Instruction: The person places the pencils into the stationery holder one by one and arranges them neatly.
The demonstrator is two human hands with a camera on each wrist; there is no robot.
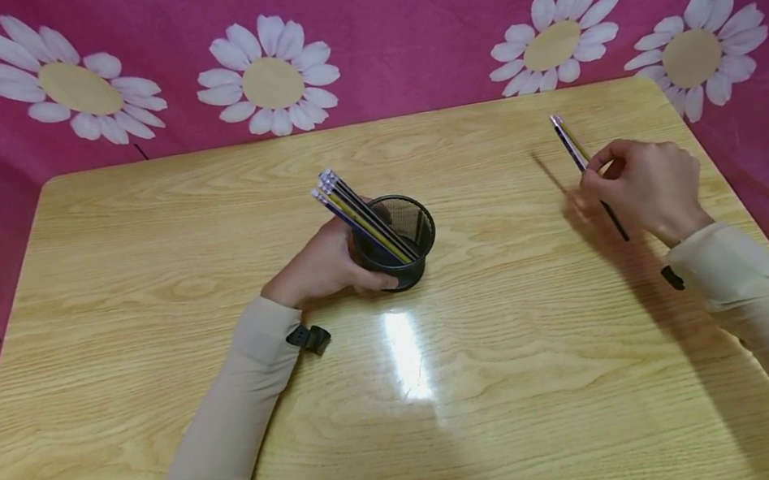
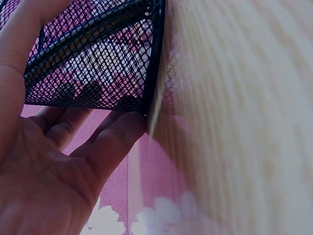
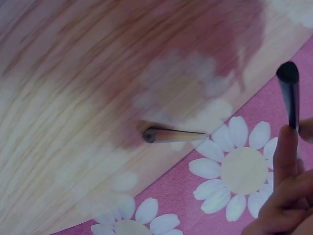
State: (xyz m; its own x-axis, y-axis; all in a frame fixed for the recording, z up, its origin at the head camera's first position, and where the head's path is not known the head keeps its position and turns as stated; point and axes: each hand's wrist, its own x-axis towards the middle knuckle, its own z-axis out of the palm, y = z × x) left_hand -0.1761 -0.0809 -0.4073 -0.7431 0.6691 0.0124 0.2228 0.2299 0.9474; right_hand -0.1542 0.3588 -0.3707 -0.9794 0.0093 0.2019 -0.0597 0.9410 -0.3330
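My left hand [image 1: 325, 265] grips a black mesh pencil cup [image 1: 410, 273] from its left side, with thumb and fingers around the wall. Several pencils [image 1: 362, 214] lean in the cup toward the upper left. In the left wrist view the base rim of the cup [image 2: 155, 58] meets the tabletop. Over at the right, my right hand [image 1: 649, 182] pinches a dark pencil [image 1: 566, 141] above the table. A second, yellowish pencil [image 3: 178, 135] lies on the table below that hand, seen in the right wrist view.
The wood-grain table [image 1: 203, 208] has rounded far corners. A pink cloth [image 1: 398, 25] with white daisies hangs behind it and at both sides. A bright light reflection [image 1: 406, 356] shows on the tabletop in front of the cup.
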